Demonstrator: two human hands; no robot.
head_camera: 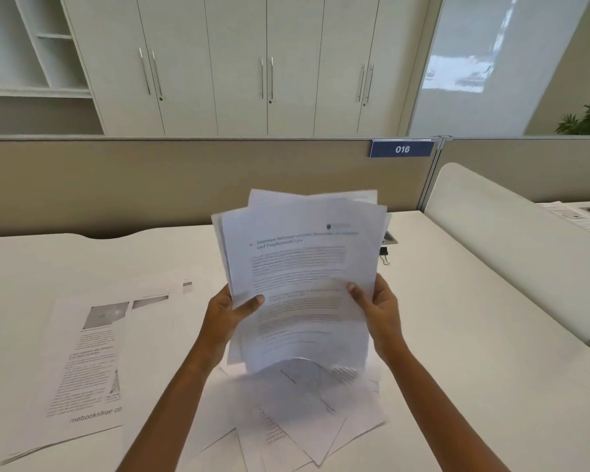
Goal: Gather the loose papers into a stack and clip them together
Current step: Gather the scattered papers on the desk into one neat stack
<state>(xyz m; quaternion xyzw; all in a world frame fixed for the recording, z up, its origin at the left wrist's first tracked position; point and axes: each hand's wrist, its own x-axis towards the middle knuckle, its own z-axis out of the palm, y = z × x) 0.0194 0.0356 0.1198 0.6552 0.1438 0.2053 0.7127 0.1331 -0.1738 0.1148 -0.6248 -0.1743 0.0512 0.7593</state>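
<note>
- The left hand (225, 316) and the right hand (380, 306) each pinch one side edge of an uneven bundle of white printed paper sheets (304, 267), thumbs on the front page. They hold it upright over the white desk (474, 335).
- The bundle's top edges fan out and its foot bows, so a slack pinch could let inner sheets slide free.
- More loose white sheets (307, 417) lie crisscrossed beneath it, and tapping the bundle down could crease or scatter them.
- Large printed pages with grey photographs (82, 362) lie well apart at the left and are easy to overlook.
- A small black binder clip (384, 254) lies just behind the bundle. Clipping before squaring would fix the skewed edges in place.
- The front heading reads "4. Interface between… and Employment Law", with the middle blurred.
- The foot of the left pages reads "mebooksfree.co".
- A blue partition sign (402, 149) reads "016".
</note>
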